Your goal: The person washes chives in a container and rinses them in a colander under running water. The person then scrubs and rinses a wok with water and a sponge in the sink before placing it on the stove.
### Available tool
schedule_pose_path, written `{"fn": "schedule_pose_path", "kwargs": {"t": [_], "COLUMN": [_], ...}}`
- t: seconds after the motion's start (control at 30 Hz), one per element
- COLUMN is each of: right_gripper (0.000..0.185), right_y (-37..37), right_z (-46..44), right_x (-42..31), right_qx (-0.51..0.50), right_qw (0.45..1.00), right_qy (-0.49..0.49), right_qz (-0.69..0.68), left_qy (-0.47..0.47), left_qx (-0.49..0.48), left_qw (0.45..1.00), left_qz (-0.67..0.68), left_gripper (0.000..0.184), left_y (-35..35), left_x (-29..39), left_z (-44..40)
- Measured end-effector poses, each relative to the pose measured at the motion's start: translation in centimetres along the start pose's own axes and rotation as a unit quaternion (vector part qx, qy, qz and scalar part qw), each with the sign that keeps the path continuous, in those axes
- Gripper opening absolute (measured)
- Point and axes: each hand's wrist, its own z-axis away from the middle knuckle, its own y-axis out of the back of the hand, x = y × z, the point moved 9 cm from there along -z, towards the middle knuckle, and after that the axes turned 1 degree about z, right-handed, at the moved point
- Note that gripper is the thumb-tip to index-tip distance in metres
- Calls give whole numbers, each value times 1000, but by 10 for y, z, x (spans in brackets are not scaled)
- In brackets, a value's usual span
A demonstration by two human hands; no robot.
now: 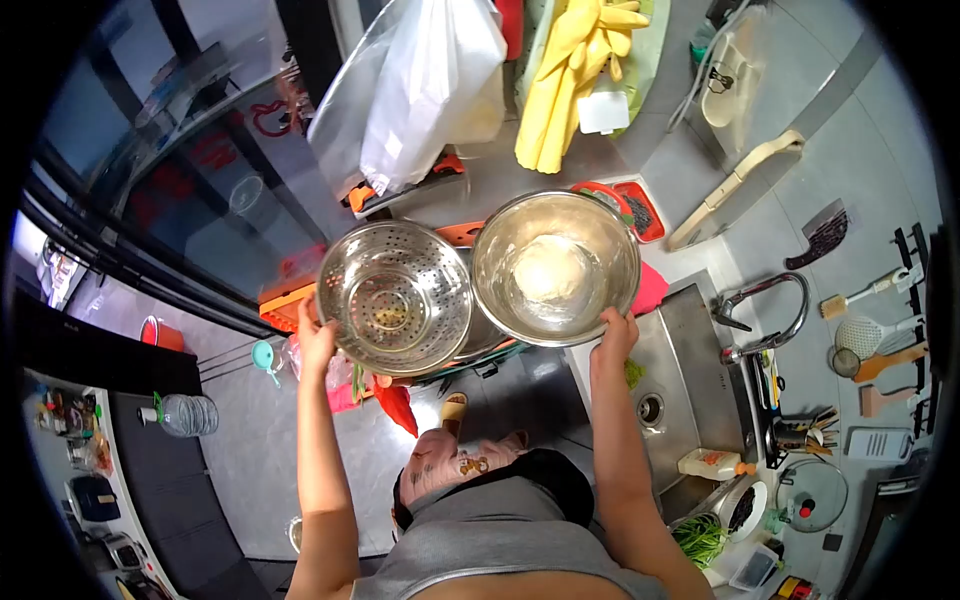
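Left hand (317, 340) reaching forward, fingers clamping colander (395, 298) rim; right hand (616, 334) reaching forward too, fingers clamping steel bowl (502, 235) rim, dough (549, 268) sitting inside.

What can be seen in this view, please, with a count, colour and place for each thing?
colander: 1, silver, at left hand
bowl: 1, silver, at right hand
dough: 1 lump, cream, inside bowl
plastic bag: at least 1, white, top centre
rubber gloves: count unclear, yellow, beside bag
sink: 1, silver, right
faucet: 1, silver, by sink
hanging utensils: several, mixed colours, far right
glass lid: 1, clear, lower right
leafy greens: 1 bunch, green, below sink
large bottle: 1, clear, left
bucket: 1, red-orange, left
smaller clutter: uncountable
left hand: 1, bare, colander's rim
right hand: 1, bare, bowl's rim
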Motion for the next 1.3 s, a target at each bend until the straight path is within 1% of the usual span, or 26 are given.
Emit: {"fn": "schedule_pose_path", "kwargs": {"t": [0.03,0.1,0.13,0.17,0.2,0.23,0.3,0.33,0.43,0.5,0.63,0.67,0.7,0.73,0.8,0.83,0.87,0.9,0.97,1.0,1.03,1.1,1.17,1.23,1.27,1.3], "right_gripper": [22,22,20,19,18,16,14,12,10,7,9,14,23,27,35,40,48,48,53,55,56,57,61,64,68,65], "right_y": [-9,-28,-36,-44,-55,-62,-78,-87,-103,-106,-118,-110,-105,-93,-68,-63,-47,-27,4,17,38,88,145,207,236,258], "right_z": [1,3,3,2,7,12,23,27,17,23,31,28,23,10,-12,-6,-1,-16,-7,-2,-2,1,5,9,15,20], "right_x": [2,7,13,22,23,29,41,48,89,113,151,157,170,173,151,101,81,89,60,42,33,18,7,3,3,-3], "right_qx": [-16,-47,-60,-74,-86,-89,-96,-101,-147,-169,-253,-268,-314,-303,-235,-178,-175,-187,-154,-142,-109,-34,31,94,117,119], "right_qw": [1000,998,997,996,995,994,988,984,979,966,947,916,878,840,799,798,899,957,963,967,975,983,981,974,964,960], "right_qy": [1,4,4,4,4,-29,-73,-87,-58,-109,-113,-123,-121,-85,34,119,8,-24,-123,-128,-127,-140,-158,-181,-215,-226], "right_qz": [12,36,41,45,50,65,97,115,130,162,162,274,340,442,552,564,402,223,181,166,144,115,104,99,103,112], "left_qy": [-2,70,110,95,102,110,120,121,109,109,109,110,111,131,125,123,125,120,110,107,112,134,139,178,169,163], "left_qx": [-2,-17,0,1,5,8,6,2,5,-19,-56,-55,-56,-82,-103,-117,-134,-148,-178,-231,-250,-318,-357,-412,-418,-443], "left_qw": [1000,997,994,995,992,987,983,982,980,978,974,972,969,966,965,963,962,962,962,954,946,931,920,887,884,877], "left_qz": [-6,-6,-11,37,76,115,136,146,166,174,192,203,214,207,208,209,204,195,178,157,175,121,77,108,123,95], "left_gripper": [56,57,52,54,53,52,49,47,49,52,53,52,51,51,50,50,49,48,47,46,44,43,41,41,36,35], "left_y": [13,54,70,80,83,85,91,90,71,53,12,2,-8,-17,-36,-51,-70,-90,-135,-163,-193,-249,-306,-362,-392,-418], "left_x": [14,-13,-14,-13,-8,-2,-8,-10,-12,-20,-19,-17,-14,-17,-23,-24,-17,-10,3,4,14,16,20,31,11,5], "left_z": [5,3,10,14,21,29,35,36,36,32,27,27,26,25,18,14,15,16,23,28,39,63,95,142,153,172]}}
